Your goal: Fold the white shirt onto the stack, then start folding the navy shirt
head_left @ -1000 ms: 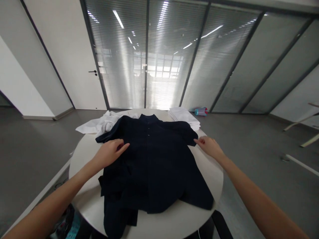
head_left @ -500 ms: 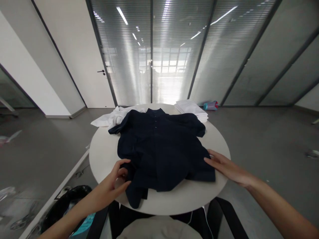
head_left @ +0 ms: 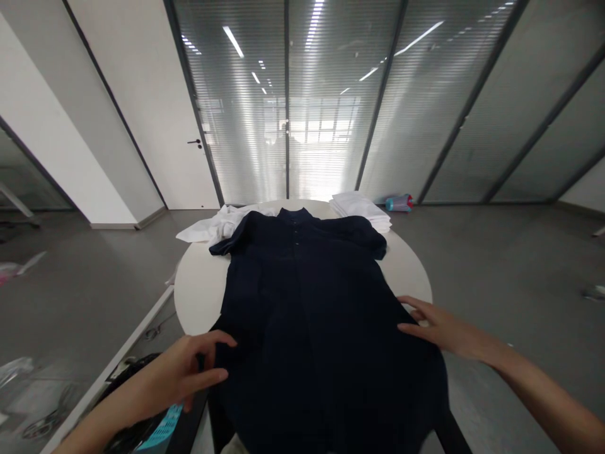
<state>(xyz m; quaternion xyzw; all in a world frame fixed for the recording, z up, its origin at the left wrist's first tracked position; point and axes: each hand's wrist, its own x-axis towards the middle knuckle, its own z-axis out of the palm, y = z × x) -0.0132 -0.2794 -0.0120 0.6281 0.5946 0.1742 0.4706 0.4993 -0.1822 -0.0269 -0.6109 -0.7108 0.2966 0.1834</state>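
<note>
A dark navy short-sleeved shirt (head_left: 302, 302) lies front up, its collar toward the far side of the round white table (head_left: 201, 290). Its lower part hangs over the near edge and hides that edge. At the shirt's left side, my left hand (head_left: 189, 369) has its thumb and forefinger apart, touching or just over the cloth. My right hand (head_left: 437, 325) is at the right side edge, with thumb and forefinger spread over the fabric. Some of its other fingers are partly hidden. I see no cloth pinched in either hand.
A crumpled white cloth (head_left: 220, 224) is at the table's far left, and a folded white stack (head_left: 362, 208) at the far right. Below left stand a black-lined bin (head_left: 125, 378) and a light-blue perforated item (head_left: 163, 429). A colourful bundle (head_left: 399, 203) lies by the glass wall.
The shirt's bunched lower part has spread out toward me and now falls over the table's near edge. My left hand has moved down and left; my right hand has shifted slightly right and down.
</note>
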